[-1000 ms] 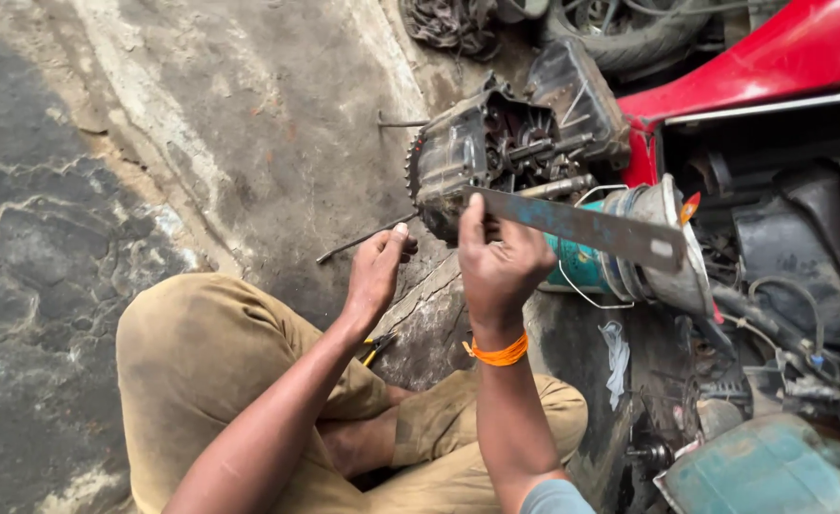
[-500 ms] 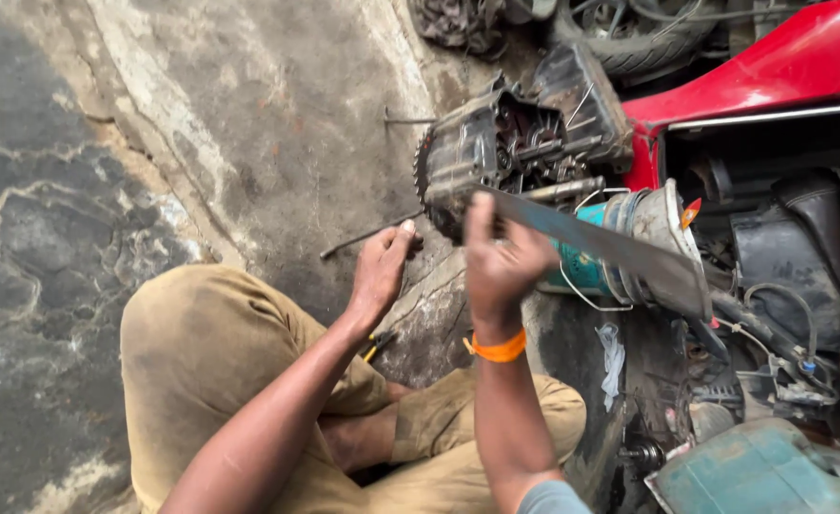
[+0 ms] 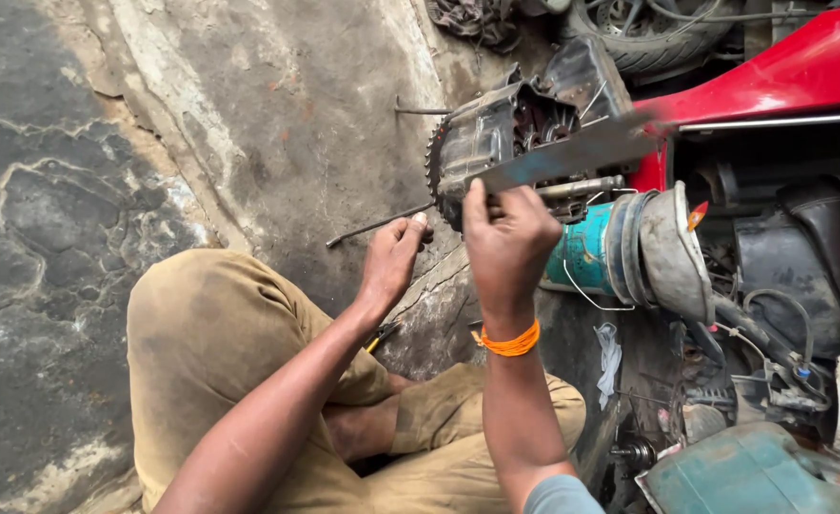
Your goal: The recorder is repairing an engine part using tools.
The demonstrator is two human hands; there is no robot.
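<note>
Our right hand (image 3: pixel 507 243) is clamped on a flat metal bar (image 3: pixel 572 155), laid across the greasy engine block (image 3: pixel 496 143) beside the red bike panel (image 3: pixel 772 76). Our left hand (image 3: pixel 393 257) pinches a thin rod (image 3: pixel 372 227) against the block's sprocket edge. We judge the work midway: the block sits opened, nothing refitted.

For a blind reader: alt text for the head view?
A crouching person's right hand grips a flat metal bar against a greasy engine, while the left hand holds a thin rod. A red vehicle panel sits right.
</note>
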